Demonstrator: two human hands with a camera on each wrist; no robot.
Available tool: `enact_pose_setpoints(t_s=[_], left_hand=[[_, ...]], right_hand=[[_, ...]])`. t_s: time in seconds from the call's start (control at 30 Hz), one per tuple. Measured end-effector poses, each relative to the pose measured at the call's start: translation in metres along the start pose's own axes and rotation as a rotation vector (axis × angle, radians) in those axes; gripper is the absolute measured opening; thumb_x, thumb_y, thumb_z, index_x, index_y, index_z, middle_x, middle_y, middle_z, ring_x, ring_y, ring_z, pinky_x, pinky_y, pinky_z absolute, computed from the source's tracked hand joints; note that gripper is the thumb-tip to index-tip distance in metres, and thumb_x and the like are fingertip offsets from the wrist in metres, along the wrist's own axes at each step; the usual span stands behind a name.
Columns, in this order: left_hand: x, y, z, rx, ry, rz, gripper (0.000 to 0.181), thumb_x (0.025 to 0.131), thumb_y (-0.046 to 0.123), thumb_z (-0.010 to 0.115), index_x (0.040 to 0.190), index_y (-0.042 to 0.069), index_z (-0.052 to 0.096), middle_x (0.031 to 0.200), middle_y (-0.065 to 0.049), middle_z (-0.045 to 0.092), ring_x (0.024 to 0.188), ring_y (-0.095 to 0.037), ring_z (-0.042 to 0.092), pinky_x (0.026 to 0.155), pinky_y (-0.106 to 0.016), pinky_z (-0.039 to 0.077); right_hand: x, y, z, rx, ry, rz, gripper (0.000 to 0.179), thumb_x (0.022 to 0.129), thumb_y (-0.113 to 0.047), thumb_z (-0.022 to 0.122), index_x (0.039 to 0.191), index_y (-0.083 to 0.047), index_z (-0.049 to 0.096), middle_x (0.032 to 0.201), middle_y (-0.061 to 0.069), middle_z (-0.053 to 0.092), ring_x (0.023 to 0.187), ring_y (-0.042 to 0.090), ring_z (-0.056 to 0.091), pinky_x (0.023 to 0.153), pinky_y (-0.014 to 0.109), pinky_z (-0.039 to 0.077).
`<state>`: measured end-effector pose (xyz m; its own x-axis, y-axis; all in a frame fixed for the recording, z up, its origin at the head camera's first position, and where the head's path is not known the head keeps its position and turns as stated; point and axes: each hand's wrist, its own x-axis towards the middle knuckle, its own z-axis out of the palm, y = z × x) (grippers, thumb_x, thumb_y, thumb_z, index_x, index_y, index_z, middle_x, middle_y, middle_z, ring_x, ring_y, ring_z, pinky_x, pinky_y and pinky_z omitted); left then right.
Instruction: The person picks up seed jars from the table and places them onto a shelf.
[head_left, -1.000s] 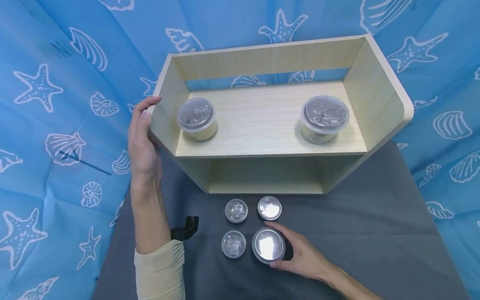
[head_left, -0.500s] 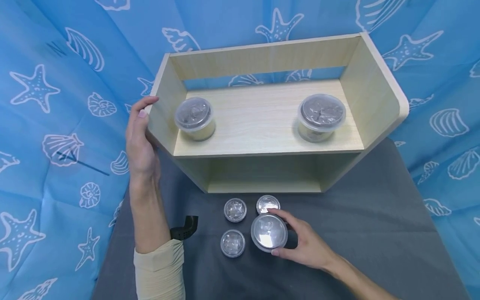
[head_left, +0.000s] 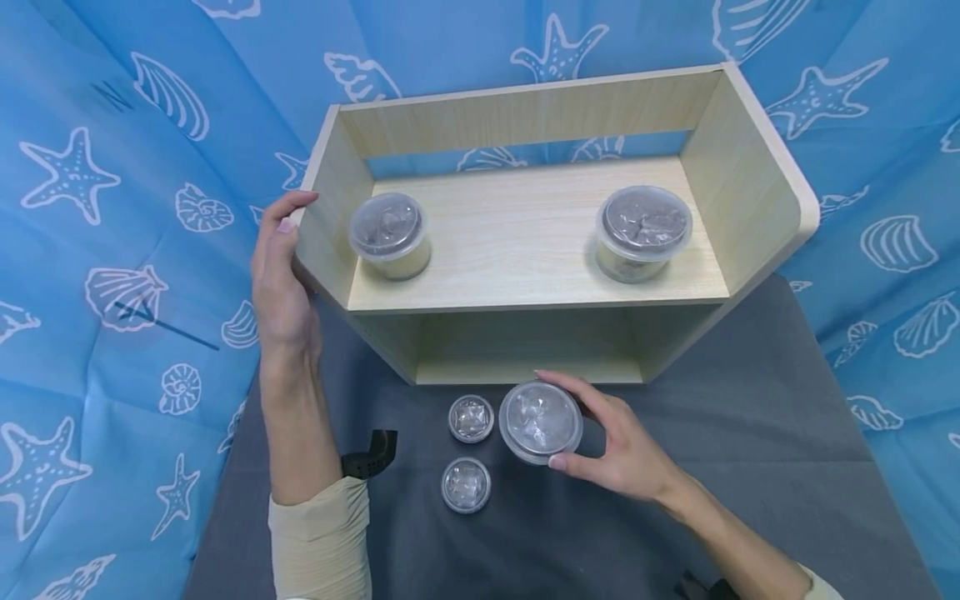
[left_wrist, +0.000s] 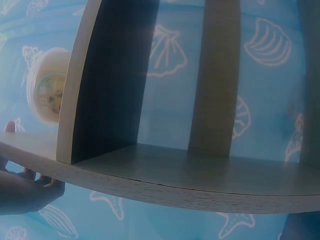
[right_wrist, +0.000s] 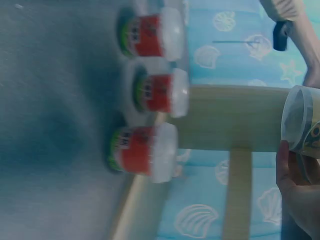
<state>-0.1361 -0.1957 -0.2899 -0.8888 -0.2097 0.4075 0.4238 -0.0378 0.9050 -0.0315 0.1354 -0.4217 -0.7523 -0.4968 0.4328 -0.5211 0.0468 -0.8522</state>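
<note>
My right hand (head_left: 626,446) grips a round lidded plastic tub (head_left: 540,421) between thumb and fingers, raised above the table in front of the shelf. The right wrist view shows the same tub (right_wrist: 301,122) tipped sideways by the camera, with a yellowish label. My left hand (head_left: 285,283) grips the left side panel of the wooden shelf (head_left: 517,283), its fingers over the panel's edge. Two smaller clear-lidded tubs, one rear (head_left: 471,419) and one front (head_left: 466,485), stand left of the held tub. A third red-labelled tub (right_wrist: 150,152) shows in the right wrist view; in the head view it is hidden.
On the upper board of the shelf stand a left tub (head_left: 390,236) and a right tub (head_left: 643,233). The lower compartment (head_left: 532,350) opens toward me. Grey cloth (head_left: 765,433) covers the table, and a blue seashell-patterned curtain (head_left: 187,275) hangs behind and beside it.
My right hand has lifted the larger tub off the table and carried it away from me toward the shelf, now covering the rear right small tub. My left hand keeps its grip on the panel.
</note>
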Motion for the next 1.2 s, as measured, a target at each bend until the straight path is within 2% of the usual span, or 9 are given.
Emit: enact_pose_setpoints(t_s=[0.1, 0.23, 0.37, 0.47, 0.6, 0.83, 1.03, 1.2], left_hand=[[0.0, 0.0, 0.001, 0.005, 0.007, -0.009, 0.035, 0.102, 0.018, 0.036, 0.125, 0.011, 0.062, 0.134, -0.01, 0.046, 0.12, -0.026, 0.04, 0.09, -0.04, 0.031], [0.0, 0.001, 0.001, 0.005, 0.013, -0.005, 0.035, 0.102, 0.018, 0.037, 0.125, 0.011, 0.062, 0.133, -0.009, 0.047, 0.12, -0.026, 0.041, 0.09, -0.039, 0.031], [0.0, 0.001, 0.002, 0.006, -0.005, 0.004, 0.035, 0.103, 0.018, 0.037, 0.125, 0.01, 0.062, 0.134, -0.009, 0.046, 0.124, -0.026, 0.039, 0.094, -0.038, 0.03], [0.0, 0.001, 0.002, -0.005, -0.007, -0.016, 0.034, 0.103, 0.018, 0.037, 0.126, 0.011, 0.061, 0.131, -0.009, 0.047, 0.121, -0.026, 0.04, 0.092, -0.038, 0.031], [-0.001, 0.002, 0.0, -0.014, 0.009, -0.038, 0.034, 0.103, 0.019, 0.037, 0.126, 0.012, 0.061, 0.128, -0.01, 0.048, 0.117, -0.026, 0.042, 0.088, -0.039, 0.032], [0.0, 0.001, 0.0, -0.001, -0.009, -0.013, 0.035, 0.103, 0.019, 0.036, 0.126, 0.011, 0.061, 0.134, -0.009, 0.046, 0.126, -0.025, 0.037, 0.095, -0.039, 0.029], [0.0, -0.001, 0.0, -0.001, -0.016, -0.007, 0.035, 0.103, 0.018, 0.035, 0.126, 0.011, 0.061, 0.136, -0.009, 0.044, 0.127, -0.026, 0.036, 0.096, -0.039, 0.028], [0.0, 0.0, -0.001, -0.004, -0.007, -0.003, 0.035, 0.103, 0.017, 0.036, 0.126, 0.01, 0.061, 0.134, -0.009, 0.045, 0.126, -0.025, 0.036, 0.096, -0.038, 0.028]], right_hand=[[0.012, -0.006, -0.003, 0.0, 0.005, -0.04, 0.085, 0.074, -0.003, 0.081, 0.148, -0.001, 0.04, 0.137, 0.014, 0.057, 0.118, 0.02, 0.059, 0.1, 0.025, 0.044], [0.028, -0.015, -0.008, -0.024, 0.008, -0.053, 0.085, 0.074, -0.004, 0.081, 0.149, -0.003, 0.04, 0.138, 0.012, 0.056, 0.119, 0.021, 0.059, 0.102, 0.025, 0.042], [0.042, -0.027, -0.013, -0.032, 0.008, -0.014, 0.087, 0.073, -0.004, 0.082, 0.149, -0.006, 0.041, 0.138, 0.01, 0.057, 0.118, 0.022, 0.06, 0.1, 0.027, 0.044], [0.052, -0.036, -0.016, -0.032, 0.004, 0.009, 0.087, 0.073, -0.005, 0.082, 0.149, -0.007, 0.041, 0.136, 0.009, 0.058, 0.116, 0.022, 0.061, 0.098, 0.029, 0.046], [0.064, -0.044, -0.019, -0.031, 0.002, -0.001, 0.086, 0.075, -0.004, 0.082, 0.15, -0.006, 0.04, 0.135, 0.01, 0.058, 0.114, 0.022, 0.061, 0.096, 0.03, 0.048], [0.078, -0.051, -0.026, -0.053, 0.058, -0.025, 0.084, 0.077, -0.005, 0.083, 0.149, -0.006, 0.041, 0.137, 0.012, 0.056, 0.115, 0.021, 0.059, 0.095, 0.027, 0.048], [0.088, -0.054, -0.03, -0.031, 0.101, -0.052, 0.083, 0.076, 0.001, 0.08, 0.149, -0.007, 0.042, 0.138, 0.01, 0.054, 0.114, 0.023, 0.057, 0.09, 0.027, 0.05], [0.098, -0.06, -0.03, -0.019, 0.115, -0.024, 0.085, 0.077, 0.005, 0.078, 0.151, -0.007, 0.04, 0.139, 0.011, 0.053, 0.116, 0.023, 0.057, 0.093, 0.027, 0.05]])
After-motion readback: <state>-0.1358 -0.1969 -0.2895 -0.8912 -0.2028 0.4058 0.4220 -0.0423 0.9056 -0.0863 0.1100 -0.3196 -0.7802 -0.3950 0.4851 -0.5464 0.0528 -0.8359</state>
